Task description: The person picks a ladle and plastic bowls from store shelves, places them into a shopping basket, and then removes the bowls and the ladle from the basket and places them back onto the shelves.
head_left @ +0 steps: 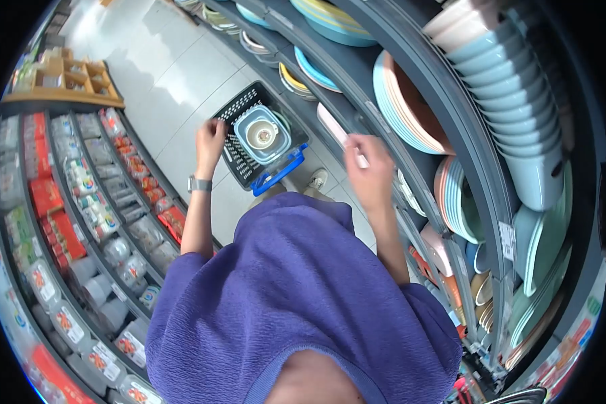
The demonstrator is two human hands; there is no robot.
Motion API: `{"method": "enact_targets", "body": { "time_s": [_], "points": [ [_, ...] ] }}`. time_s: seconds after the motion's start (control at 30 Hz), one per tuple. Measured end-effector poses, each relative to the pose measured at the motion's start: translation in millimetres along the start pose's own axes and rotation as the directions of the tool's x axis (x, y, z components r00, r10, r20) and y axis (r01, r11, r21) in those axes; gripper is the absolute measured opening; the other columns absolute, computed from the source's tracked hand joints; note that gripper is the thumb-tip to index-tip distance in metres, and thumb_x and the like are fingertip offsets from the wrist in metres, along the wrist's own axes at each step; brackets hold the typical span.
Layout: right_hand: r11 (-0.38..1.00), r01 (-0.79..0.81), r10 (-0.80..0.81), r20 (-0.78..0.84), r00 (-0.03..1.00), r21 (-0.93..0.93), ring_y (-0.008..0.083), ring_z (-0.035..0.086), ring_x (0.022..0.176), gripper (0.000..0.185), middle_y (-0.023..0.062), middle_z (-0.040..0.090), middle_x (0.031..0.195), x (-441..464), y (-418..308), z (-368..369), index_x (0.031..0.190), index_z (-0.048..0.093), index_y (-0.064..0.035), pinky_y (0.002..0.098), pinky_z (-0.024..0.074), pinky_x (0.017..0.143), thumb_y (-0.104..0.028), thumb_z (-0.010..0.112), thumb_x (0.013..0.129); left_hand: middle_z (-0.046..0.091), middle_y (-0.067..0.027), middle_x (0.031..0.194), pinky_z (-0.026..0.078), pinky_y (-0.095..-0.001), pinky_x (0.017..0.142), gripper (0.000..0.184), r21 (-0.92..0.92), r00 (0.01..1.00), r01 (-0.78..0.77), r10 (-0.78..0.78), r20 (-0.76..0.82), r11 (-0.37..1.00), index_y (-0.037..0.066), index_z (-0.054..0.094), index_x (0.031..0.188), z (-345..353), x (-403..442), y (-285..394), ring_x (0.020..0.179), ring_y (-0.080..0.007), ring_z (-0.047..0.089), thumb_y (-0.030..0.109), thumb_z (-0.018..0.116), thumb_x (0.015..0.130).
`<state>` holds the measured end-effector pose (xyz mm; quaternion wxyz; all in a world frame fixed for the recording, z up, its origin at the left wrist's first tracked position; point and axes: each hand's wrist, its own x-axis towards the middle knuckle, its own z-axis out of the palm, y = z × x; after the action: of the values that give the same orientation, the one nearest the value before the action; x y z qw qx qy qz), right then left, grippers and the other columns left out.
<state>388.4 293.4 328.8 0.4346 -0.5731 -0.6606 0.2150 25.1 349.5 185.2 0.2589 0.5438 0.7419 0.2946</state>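
Note:
My right hand (370, 161) is closed around a long, flat, pale pink item (331, 123) beside the right-hand shelves. It points up and away from me, and a short end shows below my fingers; its exact kind is unclear. My left hand (211, 137), with a watch on the wrist, hovers by the left rim of a dark shopping basket (241, 160). Its fingers are curled together and nothing shows in them. Inside the basket sits a light blue square container (281, 149) with a cream round bowl (252, 135) in it. The basket's blue handle (276, 174) lies toward me.
Shelves on the right hold stacked bowls (384, 101), plates (451, 195) and nested light blue buckets (535, 168). Packaged goods (91, 195) fill racks on the left. A wooden display (67, 79) stands beyond them. Pale floor tiles (175, 87) run between the shelves.

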Motion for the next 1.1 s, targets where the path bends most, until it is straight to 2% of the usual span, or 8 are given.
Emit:
{"method": "enact_targets", "body": {
  "time_s": [0.1,0.17,0.3,0.47,0.6,0.73,0.87,1.1],
  "points": [
    [0.999,0.040,-0.041,0.269,0.962,0.012,0.0350,0.065,0.084,0.010,0.0170,0.067,0.088,-16,33,56,0.093,0.063,-0.0009,0.0429,0.0516,0.074,-0.010,0.063,0.090,0.071,-0.0130,0.076,0.054,-0.0308,0.063,0.029,-0.129,0.951,0.307,-0.298,0.084,0.943,-0.006,0.067,0.092,33,-54,-138,0.067,-0.0170,0.069,0.021,0.059,0.094],
    [0.979,0.182,-0.090,0.606,0.791,-0.091,0.0352,0.064,0.086,0.019,0.0176,0.065,0.087,-31,43,84,0.093,0.061,0.0010,0.0457,0.0516,0.077,-0.017,0.062,0.091,0.072,-0.0152,0.075,0.055,-0.0325,0.062,0.032,-0.126,0.886,0.445,-0.416,0.205,0.887,-0.008,0.067,0.093,43,-95,-162,0.068,-0.0193,0.070,0.023,0.059,0.094],
    [0.939,0.342,-0.194,0.769,0.609,-0.033,0.0362,0.064,0.089,0.021,0.0190,0.065,0.088,-50,47,123,0.093,0.061,0.0019,0.0457,0.0519,0.080,-0.019,0.063,0.089,0.072,-0.0189,0.079,0.056,-0.0375,0.068,0.036,0.066,0.819,0.461,-0.453,0.352,0.885,-0.005,0.070,0.097,74,-140,-178,0.071,-0.0270,0.072,0.030,0.063,0.091],
    [0.918,0.394,-0.222,0.772,0.595,-0.039,0.0357,0.063,0.089,0.020,0.0193,0.066,0.088,-44,21,149,0.092,0.062,0.0016,0.0460,0.0517,0.080,-0.018,0.063,0.089,0.069,-0.0251,0.094,0.053,-0.0456,0.078,0.033,-0.036,0.941,0.026,-0.012,0.339,0.999,-0.004,0.067,0.099,95,-143,-93,0.087,-0.0404,0.067,0.028,0.064,0.090],
    [0.930,0.364,-0.207,0.743,0.636,-0.052,0.0375,0.063,0.090,0.022,0.0199,0.066,0.092,-31,-7,159,0.095,0.062,0.0025,0.0448,0.0509,0.080,-0.019,0.062,0.090,0.067,-0.0284,0.088,0.053,-0.0502,0.073,0.037,-0.066,0.797,-0.230,0.227,0.559,0.971,-0.003,0.067,0.092,147,-133,-114,0.080,-0.0454,0.065,0.034,0.064,0.088],
    [0.954,0.298,-0.197,0.689,0.697,-0.028,0.0359,0.064,0.092,0.025,0.0181,0.068,0.095,-5,-34,160,0.104,0.064,0.0031,0.0431,0.0514,0.080,-0.019,0.063,0.091,0.069,-0.0258,0.089,0.053,-0.0511,0.076,0.039,-0.163,0.730,-0.454,0.471,0.495,0.876,0.002,0.069,0.099,159,-111,-123,0.083,-0.0430,0.067,0.039,0.064,0.089],
    [0.963,0.242,-0.267,0.564,0.781,0.120,0.0319,0.066,0.079,0.021,0.0162,0.068,0.091,27,-68,153,0.101,0.066,0.0027,0.0394,0.0520,0.072,-0.015,0.066,0.091,0.069,-0.0274,0.086,0.054,-0.0506,0.076,0.061,0.156,0.609,-0.382,0.121,0.784,0.911,0.001,0.072,0.093,112,-103,-84,0.083,-0.0422,0.068,0.057,0.049,0.095],
    [0.829,0.353,-0.511,0.329,0.794,0.435,0.0169,0.066,0.079,0.023,0.0110,0.070,0.094,108,-217,111,0.111,0.067,0.0030,0.0278,0.0504,0.068,-0.004,0.066,0.089,0.069,-0.0268,0.086,0.054,-0.0492,0.076,0.071,0.152,0.642,-0.363,0.129,0.756,0.919,0.001,0.072,0.091,109,-101,-98,0.084,-0.0414,0.068,0.067,0.046,0.092]
  ]
}}
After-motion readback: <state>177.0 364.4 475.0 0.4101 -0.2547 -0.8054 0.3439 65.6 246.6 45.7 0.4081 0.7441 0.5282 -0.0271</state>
